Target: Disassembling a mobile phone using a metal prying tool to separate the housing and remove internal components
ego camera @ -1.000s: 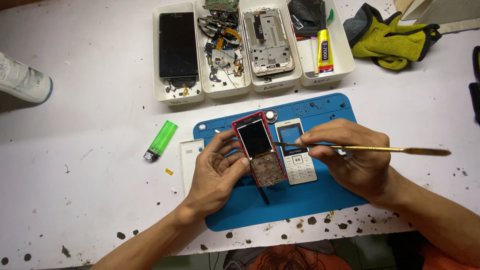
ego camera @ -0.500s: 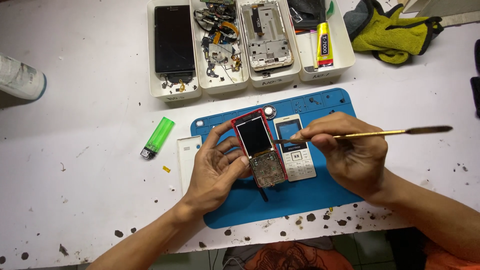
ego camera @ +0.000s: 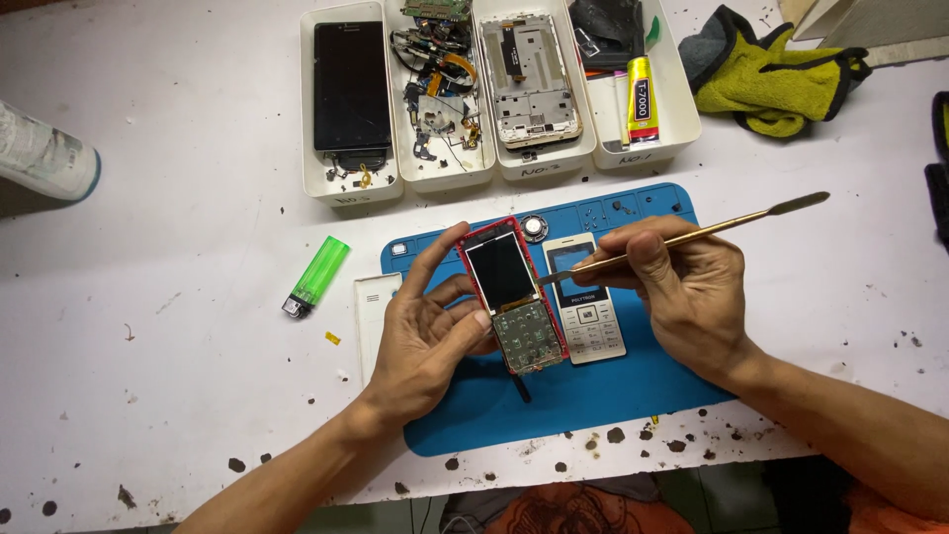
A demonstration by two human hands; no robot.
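Observation:
My left hand (ego camera: 427,331) grips a red-framed small phone (ego camera: 512,295) with its front cover off, screen and bare keypad board facing up, over a blue work mat (ego camera: 633,381). My right hand (ego camera: 682,287) holds a thin brass pry tool (ego camera: 692,235), its flat tip resting near the phone's right edge. A silver-white keypad cover (ego camera: 585,300) lies on the mat just right of the phone, partly under my right hand. A white back cover (ego camera: 374,307) lies at the mat's left edge, under my left hand.
Several white trays (ego camera: 499,158) at the back hold a black phone screen, loose parts, a metal frame and a yellow glue tube (ego camera: 643,97). A green lighter (ego camera: 318,275) lies left of the mat. Green gloves (ego camera: 771,74) sit back right, a white bottle (ego camera: 44,153) far left.
The pry tool has tilted, its far end rising toward the back right. My right hand has shifted slightly, with the tip now close to the phone's right edge. The left hand keeps its hold.

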